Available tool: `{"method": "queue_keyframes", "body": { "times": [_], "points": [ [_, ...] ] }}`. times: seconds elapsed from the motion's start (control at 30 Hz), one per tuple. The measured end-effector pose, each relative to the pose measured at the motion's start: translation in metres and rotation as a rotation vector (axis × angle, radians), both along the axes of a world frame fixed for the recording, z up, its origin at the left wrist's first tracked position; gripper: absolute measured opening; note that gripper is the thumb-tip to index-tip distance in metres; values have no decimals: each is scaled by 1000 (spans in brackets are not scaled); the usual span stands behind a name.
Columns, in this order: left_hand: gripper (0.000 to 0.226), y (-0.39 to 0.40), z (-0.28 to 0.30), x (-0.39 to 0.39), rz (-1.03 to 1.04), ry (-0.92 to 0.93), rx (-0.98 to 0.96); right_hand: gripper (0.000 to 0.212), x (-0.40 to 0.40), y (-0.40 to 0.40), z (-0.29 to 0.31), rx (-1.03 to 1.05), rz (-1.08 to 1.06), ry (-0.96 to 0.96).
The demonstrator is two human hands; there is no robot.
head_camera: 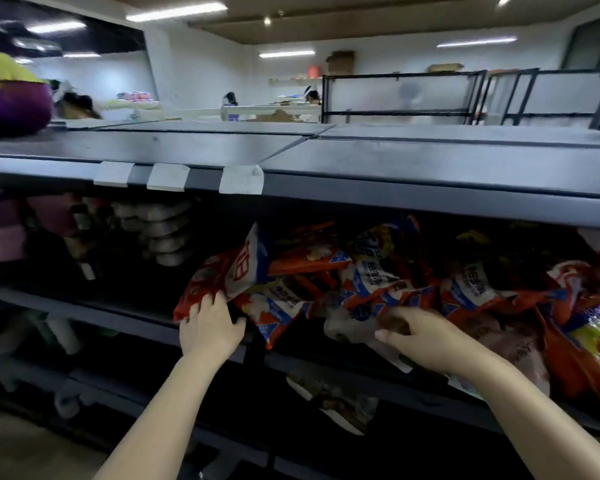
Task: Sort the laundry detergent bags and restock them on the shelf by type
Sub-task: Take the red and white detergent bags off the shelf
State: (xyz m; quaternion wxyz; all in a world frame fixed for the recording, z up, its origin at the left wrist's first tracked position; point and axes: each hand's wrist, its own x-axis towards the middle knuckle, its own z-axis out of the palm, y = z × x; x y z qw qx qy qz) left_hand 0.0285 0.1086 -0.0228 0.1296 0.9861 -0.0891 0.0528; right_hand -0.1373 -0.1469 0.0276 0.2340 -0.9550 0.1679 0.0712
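Left hand (211, 328) grips red-white plastic detergent bag (222, 277) lower centre; right hand (417, 337) pinches pale crumpled bag (352, 328) on dark metal shelf (118, 315)

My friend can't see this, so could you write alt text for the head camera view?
Two bare hands reach into a dark shelf heaped with red detergent bags: the left hand holds a red-and-white bag, the right hand grips a pale bag.
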Motion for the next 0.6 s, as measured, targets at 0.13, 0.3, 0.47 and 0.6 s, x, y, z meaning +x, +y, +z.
{"method": "queue_keyframes", "body": {
  "times": [0.13,0.3,0.47,0.6],
  "points": [
    [62,3,-19,41,-17,-47,-47,60,12,7,-9,40,-104,19],
    [31,3,-45,78,-85,-195,-135,48,14,8,-16,53,-210,-25],
    [37,-3,-10,77,18,-263,-397,41,9,1,-20,107,-288,-96],
    [45,-28,26,44,-15,-400,-508,46,-5,-9,-14,100,-343,-86]
  ]
}}
